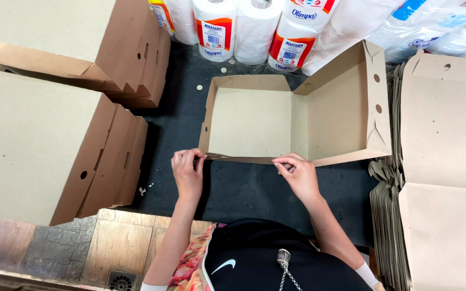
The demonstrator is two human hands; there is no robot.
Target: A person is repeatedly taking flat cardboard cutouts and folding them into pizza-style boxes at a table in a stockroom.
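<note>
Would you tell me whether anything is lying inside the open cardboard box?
No, the open cardboard box shows only its bare floor, while both hands pinch its near wall.

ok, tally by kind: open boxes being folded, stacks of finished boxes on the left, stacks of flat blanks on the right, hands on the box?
Open cardboard box: 1
Stacks of folded boxes, upper and lower: 2
Stack of flat blanks: 1
Hands on the box's near wall, left hand and right hand: 2
Total: 6
</note>
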